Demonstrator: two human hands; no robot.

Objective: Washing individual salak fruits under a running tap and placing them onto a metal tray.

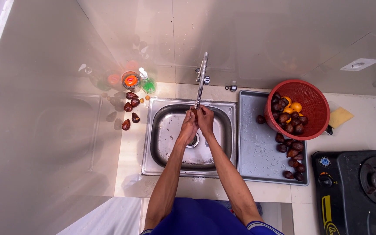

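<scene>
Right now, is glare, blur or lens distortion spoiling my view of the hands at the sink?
Head view: lighting is soft and even, with no harsh glare on the steel sink. The left hand and right hand, joined under the faucet, look sharp enough, though whatever they hold is too small to tell. Wide-angle distortion bends the walls. The left wall mirrors the brown fruits.

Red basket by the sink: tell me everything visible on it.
The red basket is a round plastic colander with perforated walls and a solid rim. It sits tipped on its side toward the sink, straddling the right edge of the steel drainboard and the counter. Dark brown scaly fruits and a few orange ones fill its lower part, and more brown fruits spill out onto the wet drainboard. Neither hand touches it.
</scene>
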